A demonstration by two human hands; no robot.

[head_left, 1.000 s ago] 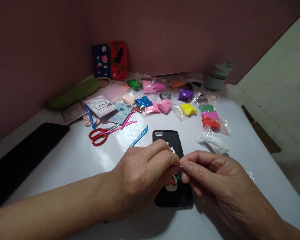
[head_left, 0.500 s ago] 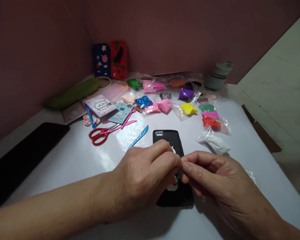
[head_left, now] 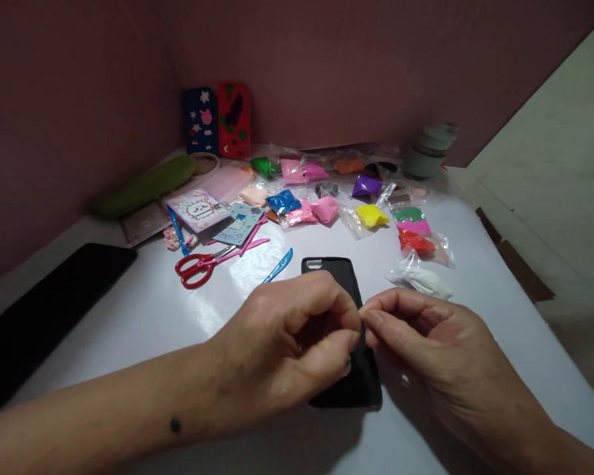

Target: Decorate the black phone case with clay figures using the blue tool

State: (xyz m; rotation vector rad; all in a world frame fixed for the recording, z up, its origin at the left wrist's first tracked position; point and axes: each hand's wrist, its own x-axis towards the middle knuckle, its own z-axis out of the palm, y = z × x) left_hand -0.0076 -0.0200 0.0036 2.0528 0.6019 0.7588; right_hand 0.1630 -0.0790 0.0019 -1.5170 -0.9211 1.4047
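Note:
Over a black phone case point(head_left: 369, 379) on the white table, my left hand point(head_left: 297, 336) is closed in a pinch, its fingertips meeting those of my right hand point(head_left: 426, 349). The right thumb and forefinger are pressed together too. Whatever lies between the fingertips is too small to make out. My left hand covers much of the case and the decoration on it; only a small light-and-green bit shows below the thumb. A tiny white piece point(head_left: 404, 380) is visible beside my right hand. Beyond the left knuckles lies a blue plastic clay knife point(head_left: 280, 265).
Red-handled scissors point(head_left: 195, 269) lie left of the case. Farther back are several clay packets, among them yellow point(head_left: 372, 216) and white point(head_left: 426, 282), and a printed card point(head_left: 198, 210). Two decorated cases, blue point(head_left: 200, 122) and red point(head_left: 234, 122), lean on the wall. A black slab point(head_left: 54, 316) lies at left.
My left hand has rolled, so its thumb and the gap behind the pinch now show. It covers the white figure on the case more. My right hand has barely moved.

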